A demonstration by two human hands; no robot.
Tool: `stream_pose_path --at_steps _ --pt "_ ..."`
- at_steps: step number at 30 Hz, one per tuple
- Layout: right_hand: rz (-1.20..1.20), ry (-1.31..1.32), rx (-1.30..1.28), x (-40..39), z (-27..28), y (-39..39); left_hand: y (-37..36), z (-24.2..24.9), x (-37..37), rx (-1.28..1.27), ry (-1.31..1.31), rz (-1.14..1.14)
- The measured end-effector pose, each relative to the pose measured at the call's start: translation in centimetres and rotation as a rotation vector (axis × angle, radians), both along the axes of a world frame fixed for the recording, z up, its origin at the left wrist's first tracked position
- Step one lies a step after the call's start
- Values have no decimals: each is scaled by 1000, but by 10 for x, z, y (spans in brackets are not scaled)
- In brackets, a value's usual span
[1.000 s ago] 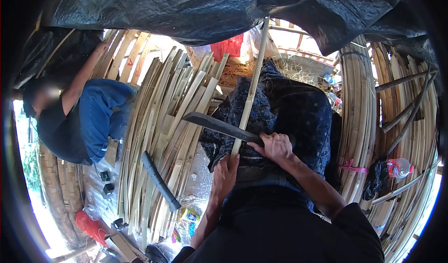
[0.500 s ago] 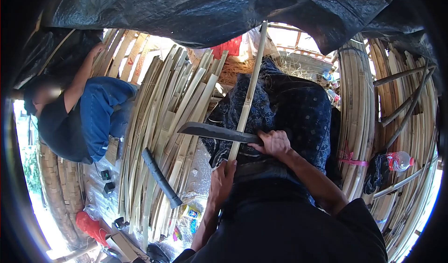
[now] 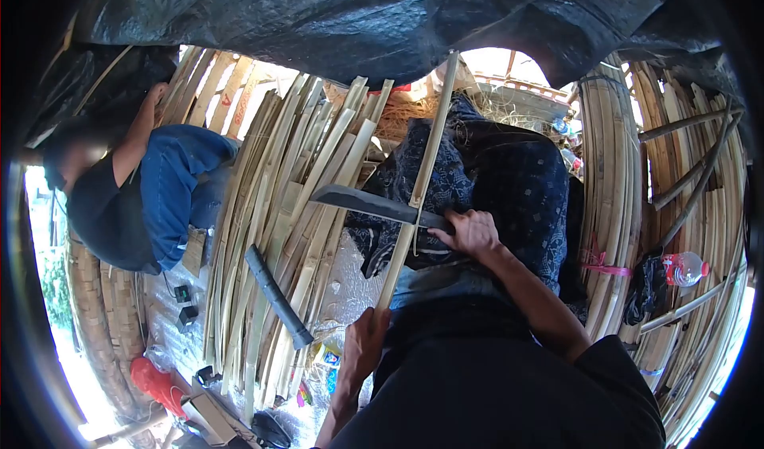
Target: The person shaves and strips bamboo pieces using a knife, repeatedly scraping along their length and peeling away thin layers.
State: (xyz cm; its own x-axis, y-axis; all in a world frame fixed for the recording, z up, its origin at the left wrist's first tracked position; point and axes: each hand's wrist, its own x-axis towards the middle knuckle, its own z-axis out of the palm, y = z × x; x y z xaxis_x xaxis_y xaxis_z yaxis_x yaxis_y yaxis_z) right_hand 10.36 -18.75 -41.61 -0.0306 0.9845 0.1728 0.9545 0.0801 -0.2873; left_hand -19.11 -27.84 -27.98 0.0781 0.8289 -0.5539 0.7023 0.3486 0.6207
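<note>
My right hand (image 3: 474,233) grips the handle of a dark machete (image 3: 368,204), whose blade points left and crosses a long bamboo strip (image 3: 427,156). My left hand (image 3: 364,346) holds the near end of that strip down by my lap. The strip runs away from me, up over my patterned blue trousers (image 3: 509,186), toward the black tarp. A thin sliver curls off the strip where the blade meets it.
A heap of split bamboo slats (image 3: 294,210) lies to the left, with a dark sheath-like tube (image 3: 274,296) on it. Another person in a blue shirt (image 3: 151,194) crouches at far left. Bundled bamboo strips (image 3: 609,178) and a plastic bottle (image 3: 684,268) are at right.
My left hand has drawn the strip's near end back toward me and lower. The machete blade now sits against the strip, further along it, with a sliver peeling off.
</note>
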Motion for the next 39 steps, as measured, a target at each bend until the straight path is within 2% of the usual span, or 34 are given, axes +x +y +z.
stream_pose_path --at_steps 2,7,13,15,17,19,20,21,23,27,29,34,39 --pt "35 0 -87 -5 4 -3 -2 -3 -1 16 -16 4" --pt "13 131 -40 2 12 7 13 -28 5 -9 -54 21" --pt "-16 149 51 8 17 14 32 -37 20 -11 -154 39" --pt "-34 167 82 9 15 18 39 -34 28 -119 -237 69" --pt "-54 182 112 10 10 20 46 -36 34 -123 -270 60" --pt "-3 190 132 8 9 18 57 -44 40 -131 -301 49" --pt "67 109 151 3 9 8 66 -53 45 -184 -352 90" --pt "185 68 51 0 17 6 72 -60 49 -238 -404 131" --pt "214 70 83 -3 32 3 82 -65 50 -270 -452 140" --pt "85 108 -50 3 30 6 89 -51 60 -395 -498 225" --pt "77 99 -51 2 32 8 90 -59 56 -347 -488 201" --pt "99 88 -27 4 33 10 92 -68 49 -523 -668 284" --pt "173 40 -8 10 33 25 88 -78 44 -570 -760 320"
